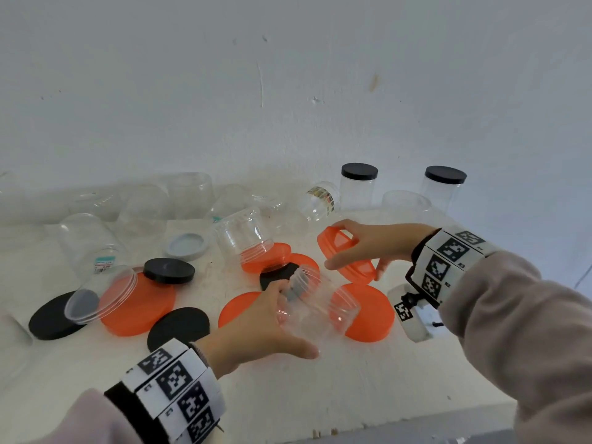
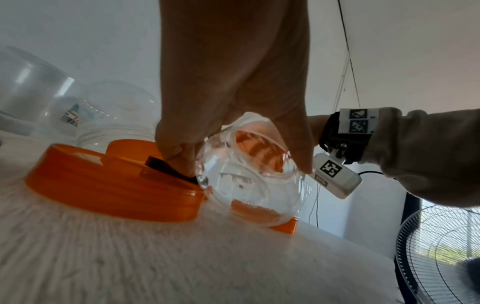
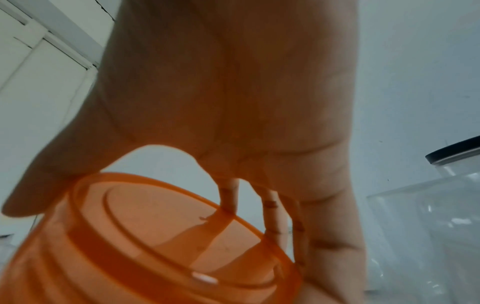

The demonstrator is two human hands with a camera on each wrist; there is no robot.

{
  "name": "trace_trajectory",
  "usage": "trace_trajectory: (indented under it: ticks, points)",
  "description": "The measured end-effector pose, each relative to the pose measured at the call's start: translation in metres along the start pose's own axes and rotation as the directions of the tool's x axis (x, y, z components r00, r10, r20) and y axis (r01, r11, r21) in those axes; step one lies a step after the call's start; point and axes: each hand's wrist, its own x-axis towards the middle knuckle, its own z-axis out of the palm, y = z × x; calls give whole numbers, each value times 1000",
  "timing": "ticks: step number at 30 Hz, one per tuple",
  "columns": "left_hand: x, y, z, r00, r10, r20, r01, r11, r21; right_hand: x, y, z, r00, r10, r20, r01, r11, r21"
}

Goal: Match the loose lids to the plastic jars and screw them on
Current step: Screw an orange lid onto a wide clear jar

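My left hand (image 1: 282, 318) grips a small clear plastic jar (image 1: 320, 307) lying tilted, its threaded mouth pointing right over the orange lids. In the left wrist view the same clear jar (image 2: 249, 176) sits between thumb and fingers of the left hand (image 2: 233, 123), low over the table. My right hand (image 1: 362, 248) holds an orange lid (image 1: 339, 251) lifted and tilted on edge, just right of and behind the jar. The right wrist view shows this orange lid (image 3: 168, 242) from its underside, pinched between the thumb and fingers of the right hand (image 3: 221, 123).
Loose orange lids (image 1: 368, 312) and black lids (image 1: 169, 270) lie about the white table (image 1: 352, 386), with a grey lid (image 1: 187, 246). Several open clear jars (image 1: 243, 238) lie tipped at the back. Two jars with black lids (image 1: 358, 185) stand back right. A fan (image 2: 441, 257) stands beyond the table's right edge.
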Motion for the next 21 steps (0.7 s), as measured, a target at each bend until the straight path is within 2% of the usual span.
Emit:
trace_trajectory:
  ticks: [7, 13, 17, 21]
  points:
    - [7, -3, 12, 998, 65, 11, -65, 996, 66, -17, -2, 6, 992, -55, 115, 54, 998, 14]
    - [9, 5, 20, 970, 243, -12, -242, 968, 64, -27, -6, 12, 981, -63, 181, 72, 997, -42]
    - [11, 4, 18, 983, 178, -42, -170, 976, 136, -30, -14, 17, 984, -65, 168, 82, 992, -93]
    - [7, 4, 16, 986, 157, -56, -155, 987, 29, -32, -20, 20, 986, -62, 152, 89, 981, -172]
